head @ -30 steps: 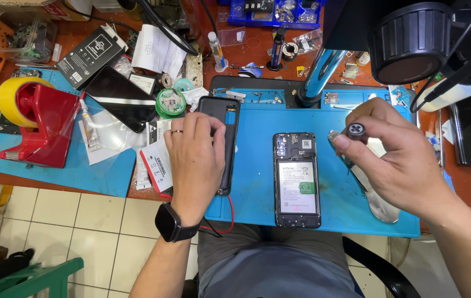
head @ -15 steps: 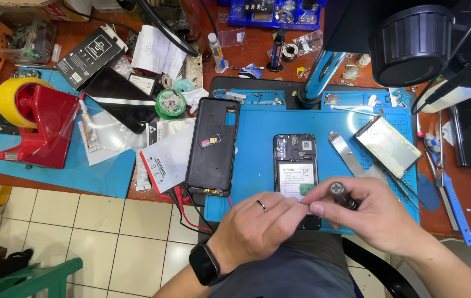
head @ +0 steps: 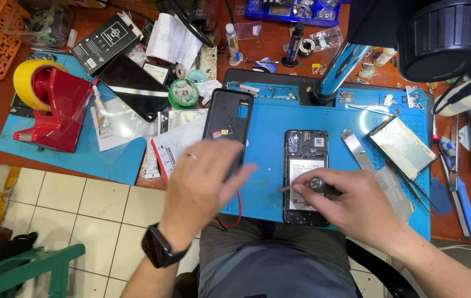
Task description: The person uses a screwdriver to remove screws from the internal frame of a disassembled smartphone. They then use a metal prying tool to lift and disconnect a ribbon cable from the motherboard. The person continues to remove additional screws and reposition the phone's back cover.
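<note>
An opened black phone (head: 306,160) lies back-up on the blue work mat (head: 271,143), its battery and board showing. My right hand (head: 351,207) rests over the phone's lower end, shut on a small screwdriver (head: 311,185) whose tip points left. My left hand (head: 202,185) hovers, blurred, over the mat's left edge with fingers spread and nothing in it. It covers the lower end of a black phone back cover (head: 227,118). A black watch sits on the left wrist.
A loose silver battery (head: 402,146) and a metal pry tool (head: 357,149) lie right of the phone. A red tape dispenser (head: 53,107), a dark screen panel (head: 133,85), papers and a glue tube crowd the left. A blue lamp stem (head: 337,69) and black lamp head stand behind.
My left hand has swung left, away from the phone, toward the back cover. My right hand with the screwdriver stays over the phone's lower end, shifted slightly.
</note>
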